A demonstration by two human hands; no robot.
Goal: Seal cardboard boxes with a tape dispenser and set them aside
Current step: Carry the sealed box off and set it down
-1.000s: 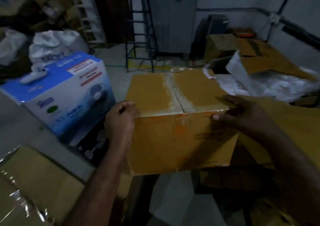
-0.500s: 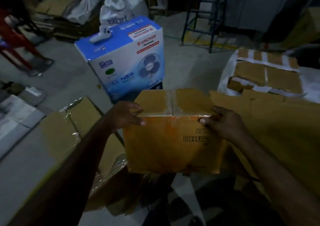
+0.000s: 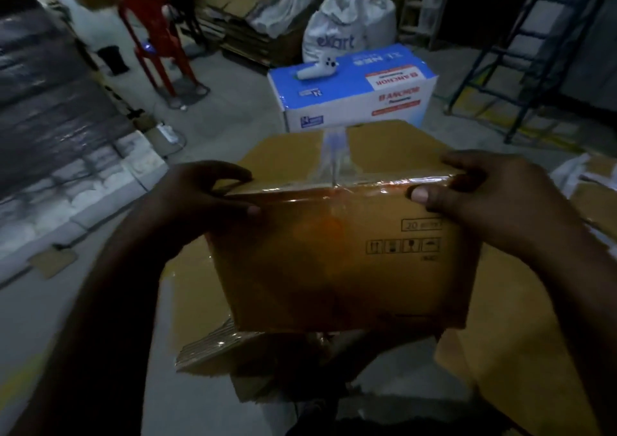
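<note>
Grey concrete floor (image 3: 40, 318) of a dim storeroom lies under the work. Centre frame, nearest you, the cardboard box (image 3: 334, 262) is over flattened cardboard (image 3: 190, 302); whether it rests there cannot be told. Your left hand (image 3: 197, 202) and right hand (image 3: 484, 195) both grasp its near top edge, fingers curled over the lid, thumbs on the front face. Clear tape (image 3: 334, 158) covers the lid seam. Judgement: sealing done, setting aside in hand. Next move calls for a level lowering onto a chosen spot, then release. Beyond, upper centre, stand a blue box (image 3: 350, 101) and white sack (image 3: 347, 28); upper left, a red chair (image 3: 157, 35).
</note>
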